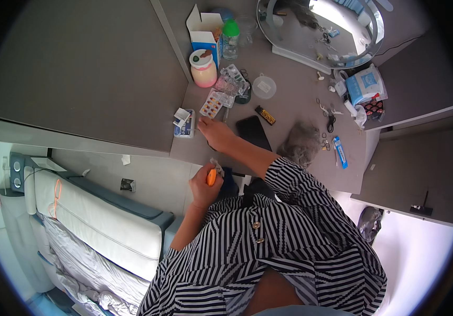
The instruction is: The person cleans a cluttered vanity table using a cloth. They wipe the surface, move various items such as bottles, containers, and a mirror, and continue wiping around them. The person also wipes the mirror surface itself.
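Note:
My left hand (204,185) is closed around an orange-handled tool (211,177), just off the table's front edge; some crumpled greyish material (217,166) shows beside it. My right hand (212,132) reaches over the tabletop, its fingertips beside a small blue-and-white plastic box (185,125) with white packets on it. Whether those fingers grip anything is hard to tell. Right above them lies a blister pack of capsules (211,104). A black smartphone (253,130) lies partly behind my right forearm, with a black-and-yellow box (265,115) near its far end.
At the back stand a cream jar (203,71), an open carton (206,37) and a green-capped bottle (230,39). An oval mirror (323,65) stands back right. A clump of grey hair (300,143), a blue packet (340,152) and wipes (366,85) lie to the right.

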Available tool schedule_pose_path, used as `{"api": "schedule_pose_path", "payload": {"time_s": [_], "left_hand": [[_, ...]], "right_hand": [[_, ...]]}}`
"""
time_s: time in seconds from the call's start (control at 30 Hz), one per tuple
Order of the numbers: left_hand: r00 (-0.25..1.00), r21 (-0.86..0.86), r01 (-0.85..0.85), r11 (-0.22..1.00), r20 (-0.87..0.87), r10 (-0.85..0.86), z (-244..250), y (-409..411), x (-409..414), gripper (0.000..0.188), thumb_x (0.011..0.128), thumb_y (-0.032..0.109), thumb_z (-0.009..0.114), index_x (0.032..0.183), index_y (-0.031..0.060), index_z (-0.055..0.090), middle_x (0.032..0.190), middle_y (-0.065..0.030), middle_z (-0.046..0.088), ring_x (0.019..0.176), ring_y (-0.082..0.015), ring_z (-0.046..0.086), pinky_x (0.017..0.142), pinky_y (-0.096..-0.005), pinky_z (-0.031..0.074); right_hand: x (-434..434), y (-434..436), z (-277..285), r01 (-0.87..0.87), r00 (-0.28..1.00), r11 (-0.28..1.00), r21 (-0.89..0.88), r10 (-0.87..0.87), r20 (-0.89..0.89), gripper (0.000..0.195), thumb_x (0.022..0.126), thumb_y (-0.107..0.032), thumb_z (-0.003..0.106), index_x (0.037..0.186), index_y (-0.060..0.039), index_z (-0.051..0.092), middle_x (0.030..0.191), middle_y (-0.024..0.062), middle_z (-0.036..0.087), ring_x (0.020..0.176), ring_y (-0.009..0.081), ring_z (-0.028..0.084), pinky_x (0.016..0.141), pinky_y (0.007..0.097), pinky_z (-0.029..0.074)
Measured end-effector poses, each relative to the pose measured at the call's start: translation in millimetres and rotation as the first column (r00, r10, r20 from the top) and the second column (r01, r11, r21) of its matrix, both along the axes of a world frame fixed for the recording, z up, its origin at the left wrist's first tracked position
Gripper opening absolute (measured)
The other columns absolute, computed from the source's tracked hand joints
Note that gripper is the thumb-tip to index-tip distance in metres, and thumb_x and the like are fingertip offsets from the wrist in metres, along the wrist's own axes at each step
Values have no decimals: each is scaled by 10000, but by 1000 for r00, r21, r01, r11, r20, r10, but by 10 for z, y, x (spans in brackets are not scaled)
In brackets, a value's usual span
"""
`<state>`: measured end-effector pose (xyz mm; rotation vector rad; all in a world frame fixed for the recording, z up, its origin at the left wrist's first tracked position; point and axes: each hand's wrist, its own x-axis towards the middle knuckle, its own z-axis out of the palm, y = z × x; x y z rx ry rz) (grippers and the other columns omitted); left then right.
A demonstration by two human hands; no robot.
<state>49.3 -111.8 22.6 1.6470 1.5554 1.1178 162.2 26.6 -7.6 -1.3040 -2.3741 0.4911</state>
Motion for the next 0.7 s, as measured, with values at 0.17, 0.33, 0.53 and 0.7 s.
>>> {"api": "schedule_pose_path", "payload": {"time_s": [0.17,0.33,0.53,0.7], "left_hand": [[996,32,-52,998,-67,54,41,-145,-111,268,661,93,668,922,52,624,800,-130,653,695,-291,650,645,-349,523],[994,-12,-63,998,-85,62,-10,-234,-158,257,679,74,668,930,44,620,793,-140,646,692,-281,646,645,-340,515],[998,-58,-36,998,-60,33,83,-146,-140,245,716,34,631,957,2,603,770,-163,634,650,-250,615,635,-327,504],[996,-1,80,997,-48,-80,59,35,-56,237,731,40,623,961,-18,601,776,-147,637,641,-220,603,632,-317,503]], "right_hand": [[-33,171,-87,26,999,997,-66,-23,48,187,733,-8,531,920,6,535,1014,164,525,944,331,576,769,389,513],[182,452,-123,107,988,991,84,-96,-124,199,698,-19,560,894,9,540,995,189,521,936,357,557,781,418,493],[-37,608,9,369,857,928,-61,-365,-365,208,753,-123,592,902,21,570,971,211,537,884,385,556,743,445,482],[72,249,30,592,724,730,-341,-668,-172,310,836,-265,568,866,37,633,895,245,596,840,401,581,739,449,487]]}}
